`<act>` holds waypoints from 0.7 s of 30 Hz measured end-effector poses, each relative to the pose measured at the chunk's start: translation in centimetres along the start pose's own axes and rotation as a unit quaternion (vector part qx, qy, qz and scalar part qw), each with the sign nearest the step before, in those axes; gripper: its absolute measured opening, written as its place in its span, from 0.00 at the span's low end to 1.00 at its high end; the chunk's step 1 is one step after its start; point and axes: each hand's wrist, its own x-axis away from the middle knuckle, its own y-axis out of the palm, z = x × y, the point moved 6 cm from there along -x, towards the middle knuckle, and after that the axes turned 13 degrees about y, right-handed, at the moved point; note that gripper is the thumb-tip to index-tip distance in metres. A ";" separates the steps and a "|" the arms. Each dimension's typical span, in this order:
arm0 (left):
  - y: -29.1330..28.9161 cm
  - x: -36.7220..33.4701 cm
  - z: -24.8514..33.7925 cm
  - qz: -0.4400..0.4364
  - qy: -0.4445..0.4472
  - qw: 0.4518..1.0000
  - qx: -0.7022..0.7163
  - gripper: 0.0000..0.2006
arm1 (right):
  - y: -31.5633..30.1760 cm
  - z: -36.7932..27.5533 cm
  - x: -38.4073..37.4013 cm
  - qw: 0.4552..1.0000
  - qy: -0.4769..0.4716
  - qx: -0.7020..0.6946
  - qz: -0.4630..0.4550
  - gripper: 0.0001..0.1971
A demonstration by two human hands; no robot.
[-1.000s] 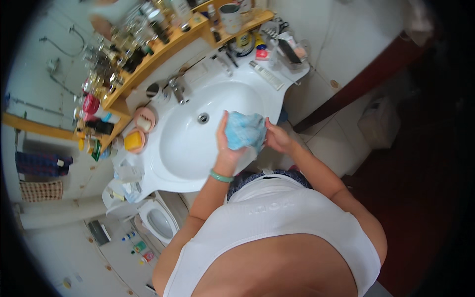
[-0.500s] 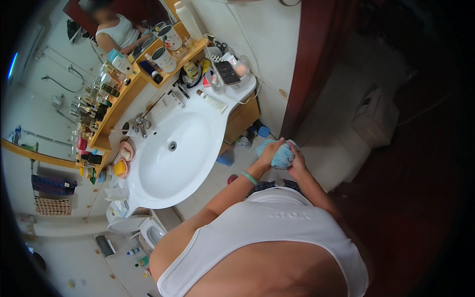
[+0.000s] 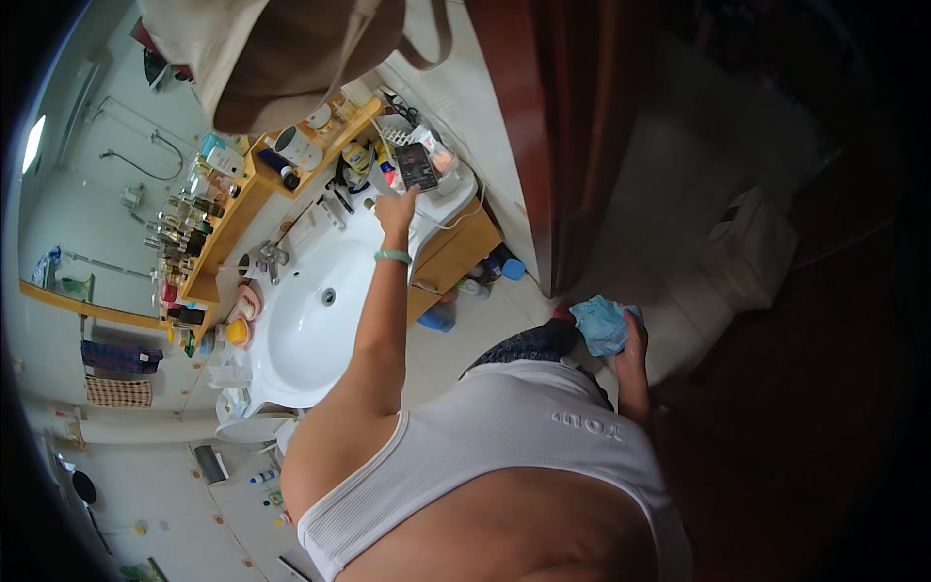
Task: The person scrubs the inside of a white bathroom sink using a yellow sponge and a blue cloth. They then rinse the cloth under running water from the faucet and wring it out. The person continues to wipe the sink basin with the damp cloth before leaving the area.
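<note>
My left hand (image 3: 395, 210), with a green bangle (image 3: 393, 257) on the wrist, reaches over the right end of the white sink (image 3: 335, 361). One finger stretches to the lower edge of a dark phone (image 3: 417, 167); whether it touches the screen is too small to tell. A tube lies under this hand and is mostly covered, its cap showing at the left. Low on the right, away from the sink, my right hand (image 3: 632, 347) is closed on a crumpled light-blue cloth (image 3: 600, 326). Its fingers are partly behind the cloth.
A wooden shelf (image 3: 218, 238) of bottles runs along the mirror. The faucet (image 3: 274, 257) stands behind the basin, with soap dishes (image 3: 247, 303) beside it. A beige bag (image 3: 305, 68) hangs into view at the top. A dark red door frame (image 3: 553, 145) rises on the right.
My left hand has let go of the blue cloth and moved up and left to the phone. The cloth stays in my right hand, slightly further right. The beige bag has come into view.
</note>
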 end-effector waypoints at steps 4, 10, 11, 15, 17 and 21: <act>1.9 -1.6 3.2 -0.031 -0.088 0.989 -0.116 0.46 | -3.3 -2.9 -1.6 0.999 -0.034 -0.037 -0.012 0.16; 4.5 -3.2 5.4 -0.139 -0.092 0.958 -0.235 0.44 | -7.7 -8.7 -4.9 0.997 -0.057 -0.056 0.008 0.16; 4.5 -3.4 5.5 -0.134 -0.077 0.955 -0.253 0.42 | -7.9 -9.4 -5.4 0.996 -0.063 -0.055 0.005 0.16; 4.1 -3.4 9.1 -0.083 0.026 0.958 -0.273 0.31 | -9.7 -12.1 -8.4 0.995 -0.064 -0.081 0.004 0.16; 3.6 -4.1 10.3 -0.091 0.044 0.953 -0.284 0.30 | -9.7 -13.3 -9.1 0.995 -0.073 -0.074 -0.008 0.16; 1.6 -5.1 12.1 -0.132 0.061 0.940 -0.310 0.28 | -11.4 -14.2 -11.8 0.993 -0.046 -0.101 0.040 0.15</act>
